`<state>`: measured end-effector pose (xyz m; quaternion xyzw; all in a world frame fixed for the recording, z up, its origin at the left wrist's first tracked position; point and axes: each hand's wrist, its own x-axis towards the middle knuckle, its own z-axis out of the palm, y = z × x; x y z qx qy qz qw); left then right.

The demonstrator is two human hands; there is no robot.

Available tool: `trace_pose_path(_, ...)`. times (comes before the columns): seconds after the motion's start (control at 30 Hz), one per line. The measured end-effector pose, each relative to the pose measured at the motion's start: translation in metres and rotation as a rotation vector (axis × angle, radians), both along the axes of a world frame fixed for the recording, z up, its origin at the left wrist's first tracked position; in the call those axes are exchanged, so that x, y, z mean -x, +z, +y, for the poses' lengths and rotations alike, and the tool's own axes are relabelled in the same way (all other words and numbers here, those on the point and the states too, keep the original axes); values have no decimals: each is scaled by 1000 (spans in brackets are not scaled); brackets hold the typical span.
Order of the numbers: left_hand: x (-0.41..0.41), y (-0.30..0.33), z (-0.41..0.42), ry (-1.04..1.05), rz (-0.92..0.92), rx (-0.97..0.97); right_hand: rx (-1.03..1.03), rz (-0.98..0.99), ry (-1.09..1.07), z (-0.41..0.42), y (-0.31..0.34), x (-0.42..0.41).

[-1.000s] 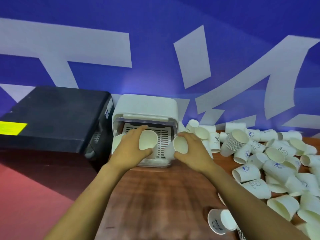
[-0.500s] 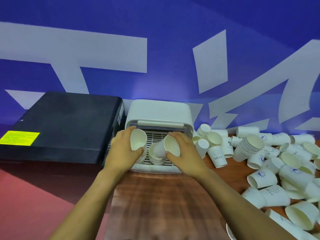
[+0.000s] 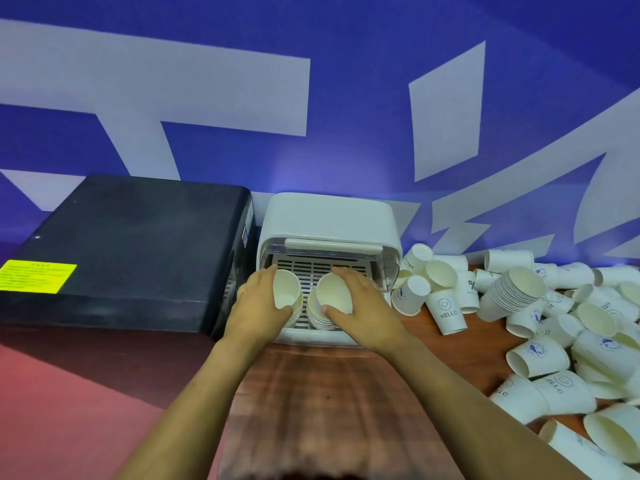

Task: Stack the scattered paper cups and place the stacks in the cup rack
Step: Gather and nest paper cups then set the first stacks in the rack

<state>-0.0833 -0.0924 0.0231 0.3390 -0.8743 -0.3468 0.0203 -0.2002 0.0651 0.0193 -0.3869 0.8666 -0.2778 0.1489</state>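
Observation:
The white cup rack (image 3: 329, 220) stands on the wooden table against the blue wall, its front open and a slatted grille inside. My left hand (image 3: 254, 306) grips a paper cup stack (image 3: 286, 291) at the rack's left side, mouth toward me. My right hand (image 3: 363, 306) grips another stack (image 3: 334, 296) in the rack's middle, tilted over cup rims lying in the rack (image 3: 320, 318). Both stacks sit inside the rack's opening. Scattered paper cups (image 3: 446, 311) cover the table to the right, with one nested stack (image 3: 512, 292) lying on its side.
A black box (image 3: 131, 244) with a yellow label (image 3: 36, 276) sits directly left of the rack, touching my left wrist's side. The wooden table (image 3: 329, 403) stretches toward me. A red surface (image 3: 69, 410) lies at the lower left.
Both hands have pushed their cup stacks deeper and lower into the rack opening. The camera has moved closer and shifted left, so the rack sits nearer the centre.

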Motion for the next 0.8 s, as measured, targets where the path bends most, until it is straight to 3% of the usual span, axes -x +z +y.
trace_pose_path(0.17,4,-18,-2,3,-71,-84,-138,-82,40,1,-15,0)
trace_pose_path(0.33,3,-26,3,-7,-105,-46,-126,-103,94,9,-17,7)
trace_pose_path(0.47,0,-6,34,-19,33,66,-39,-93,59,27,-14,15)
trace_pose_path(0.57,1,0,70,-150,147,19,-37,-33,-16,52,-18,22)
trace_pose_path(0.8,44,-2,133,-311,144,-73,-80,-40,-144,120,-16,58)
